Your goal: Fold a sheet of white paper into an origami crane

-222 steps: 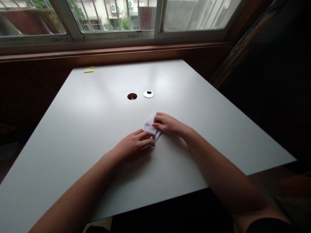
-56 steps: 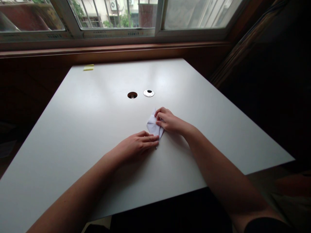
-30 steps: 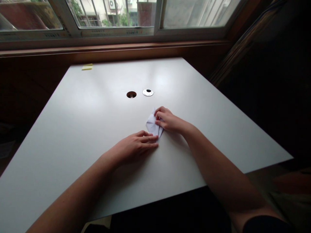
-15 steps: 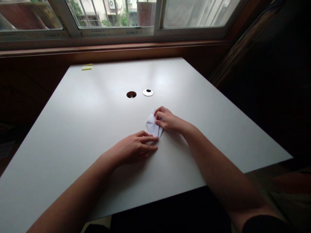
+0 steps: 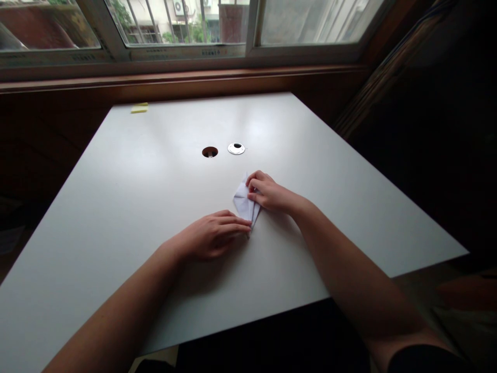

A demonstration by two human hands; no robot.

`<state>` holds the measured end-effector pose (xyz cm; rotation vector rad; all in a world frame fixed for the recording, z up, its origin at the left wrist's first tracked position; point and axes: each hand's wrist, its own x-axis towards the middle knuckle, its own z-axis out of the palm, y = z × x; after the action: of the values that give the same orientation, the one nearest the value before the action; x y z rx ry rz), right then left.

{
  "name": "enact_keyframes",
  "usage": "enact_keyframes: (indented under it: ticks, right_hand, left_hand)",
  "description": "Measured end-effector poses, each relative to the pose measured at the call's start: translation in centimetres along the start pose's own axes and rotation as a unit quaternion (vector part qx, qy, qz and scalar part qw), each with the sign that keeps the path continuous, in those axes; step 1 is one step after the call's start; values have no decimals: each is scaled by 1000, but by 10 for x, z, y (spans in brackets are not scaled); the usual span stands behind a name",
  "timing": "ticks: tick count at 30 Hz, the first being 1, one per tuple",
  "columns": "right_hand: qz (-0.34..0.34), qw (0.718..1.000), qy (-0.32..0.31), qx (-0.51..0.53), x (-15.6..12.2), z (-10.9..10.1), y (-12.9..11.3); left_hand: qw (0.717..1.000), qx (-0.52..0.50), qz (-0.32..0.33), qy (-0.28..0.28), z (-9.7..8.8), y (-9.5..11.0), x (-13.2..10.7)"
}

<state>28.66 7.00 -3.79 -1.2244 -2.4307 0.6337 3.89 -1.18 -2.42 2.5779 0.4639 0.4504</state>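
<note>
A small folded sheet of white paper (image 5: 241, 203) lies on the white table (image 5: 116, 217), with crease lines across it and a narrow point toward me. My right hand (image 5: 267, 191) grips its right side, fingers bent and thumb pressed on the paper; that edge is partly hidden under them. At the near point, my left hand (image 5: 219, 233) has its fingers together, the tips closed on the paper's tip. A bit of the tip shows just below the fingertips.
Beyond the paper are a round hole (image 5: 210, 152) in the tabletop and a silver ring cover (image 5: 236, 148). A yellow sticky-note pad (image 5: 139, 108) lies by the far left edge. A window (image 5: 186, 23) runs behind the table.
My left hand's fingers, spread apart before, have drawn together at the paper's near tip. The right hand and the paper have stayed in place.
</note>
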Motion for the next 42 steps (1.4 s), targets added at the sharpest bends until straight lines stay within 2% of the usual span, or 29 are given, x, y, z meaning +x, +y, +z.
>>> enact_keyframes:
  ticks: [5,8,19,25,42]
  right_hand:
    - [0,1000,-3,-3,1,0,0]
    - [-2,1000,-3,-4,1,0,1]
    - [6,1000,0,-14,0,0,-2]
    - [5,1000,-2,-17,0,0,-2]
    - [2,999,-5,33,-2,-4,0]
  left_hand:
    - [992,125,-10,11,14,0,4]
    - [988,152,2,32,20,-3,6]
    - [989,150,6,12,18,-4,6]
    - [988,149,3,24,15,-2,6]
    - [996,85,-7,19,9,2,2]
